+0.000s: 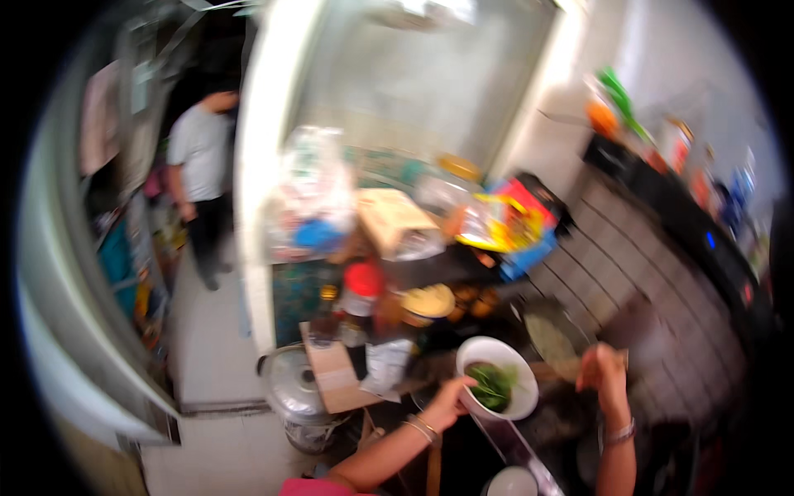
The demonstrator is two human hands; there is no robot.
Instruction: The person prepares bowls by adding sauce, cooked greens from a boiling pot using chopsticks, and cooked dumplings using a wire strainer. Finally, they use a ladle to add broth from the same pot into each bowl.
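Observation:
My left hand (456, 400) grips the rim of a white bowl (527, 390) at its left side. Green leafy vegetables (493, 385) lie in the bowl, which is tilted so its inside shows. To the right of the bowl, my right hand (603, 372) is raised near a pan (549, 332) that stands behind the bowl; blur hides whether its fingers hold anything. Pale contents show in the pan. A white round vessel (512, 482) shows at the bottom edge, below the bowl.
A lidded metal pot (301, 384) and a cardboard piece (338, 378) are at the left. Behind stand a red-capped jar (361, 288), a yellow-lidded tub (428, 302), a cardboard box (397, 220) and colourful packets (508, 223). Another person (201, 155) stands in the passage at the far left.

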